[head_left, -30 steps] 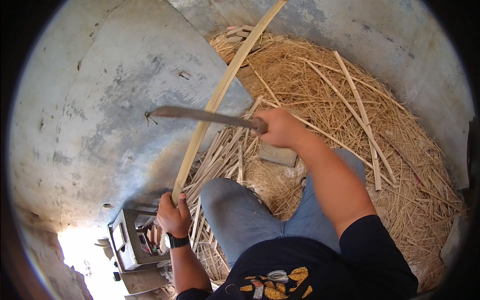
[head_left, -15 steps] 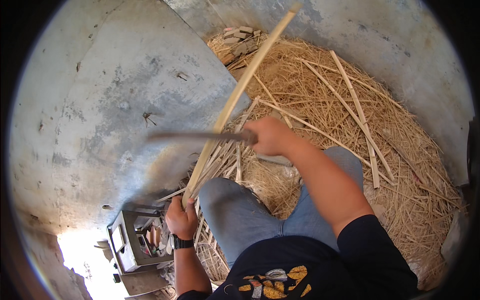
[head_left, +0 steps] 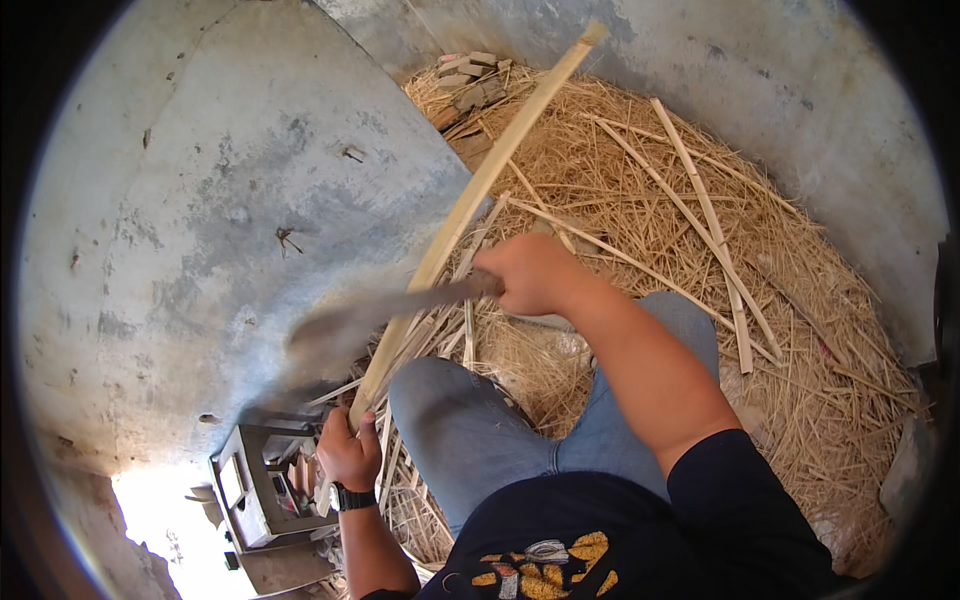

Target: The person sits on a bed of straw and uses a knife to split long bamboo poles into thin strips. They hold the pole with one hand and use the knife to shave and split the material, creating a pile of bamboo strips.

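A long pale strip, which looks like split bamboo (head_left: 492,168), slants from lower left up toward the far wall. My left hand (head_left: 349,455) is closed round its lower end, beside my left knee. In my right hand (head_left: 532,270) is the handle of a long-bladed knife (head_left: 385,308), a machete by its shape. The blade points left and crosses over the middle of the strip; motion blurs it, so I cannot tell whether it touches. My right fingers are wrapped round the grip, partly hidden behind the back of the hand.
Shavings (head_left: 640,215) cover the floor ahead and to the right, with several loose strips (head_left: 700,190) on top. More cut strips (head_left: 440,325) lie by my left knee. Bricks (head_left: 468,68) are stacked at the far wall. A box-like cabinet (head_left: 262,500) stands at lower left, beside a grey wall (head_left: 210,150).
The strip's lower end and my left hand have shifted a little left and down. The knife blade has tilted, its tip now lower, while my right hand has moved slightly left.
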Demonstrator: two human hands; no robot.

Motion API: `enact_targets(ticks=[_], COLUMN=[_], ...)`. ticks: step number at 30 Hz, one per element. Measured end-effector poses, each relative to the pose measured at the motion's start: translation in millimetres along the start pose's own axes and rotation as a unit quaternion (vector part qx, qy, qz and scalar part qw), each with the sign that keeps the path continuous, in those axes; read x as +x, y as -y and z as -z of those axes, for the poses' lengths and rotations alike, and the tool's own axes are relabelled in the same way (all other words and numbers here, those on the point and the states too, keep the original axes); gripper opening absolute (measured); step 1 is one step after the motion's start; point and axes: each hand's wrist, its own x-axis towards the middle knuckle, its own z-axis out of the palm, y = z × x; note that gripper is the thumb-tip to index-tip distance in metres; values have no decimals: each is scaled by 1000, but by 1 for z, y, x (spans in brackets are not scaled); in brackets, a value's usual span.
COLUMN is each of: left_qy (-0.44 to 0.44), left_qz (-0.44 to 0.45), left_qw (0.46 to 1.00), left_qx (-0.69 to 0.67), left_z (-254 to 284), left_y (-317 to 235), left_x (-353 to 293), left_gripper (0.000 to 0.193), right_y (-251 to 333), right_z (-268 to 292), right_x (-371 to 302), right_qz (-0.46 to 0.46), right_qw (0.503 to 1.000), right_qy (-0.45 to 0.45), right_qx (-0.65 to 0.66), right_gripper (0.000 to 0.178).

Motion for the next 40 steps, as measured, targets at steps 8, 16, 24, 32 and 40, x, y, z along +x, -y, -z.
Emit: enact_targets(ticks=[8, 16, 24, 32, 40], left_qy=[-15, 45, 118, 174, 153], left_qz=[5, 16, 30, 9, 70], left_qw=[1000, 998, 991, 979, 982], left_qx=[-8, -48, -56, -103, -91], left_z=[10, 3, 12, 12, 37], left_y=[5, -8, 17, 28, 57], left_x=[-3, 1, -15, -18, -36], left_gripper=[46, 42, 44, 48, 58], right_y=[-36, 0, -49, -3, -45], right_z=[22, -4, 19, 7, 18], right_x=[3, 1, 5, 0, 7], right_qz=[-148, 53, -182, 36, -184], right_qw=[968, 995, 961, 995, 956], right_qy=[-141, -36, -163, -49, -171], right_qx=[146, -73, 133, -84, 150], right_gripper=[26, 14, 22, 16, 30])
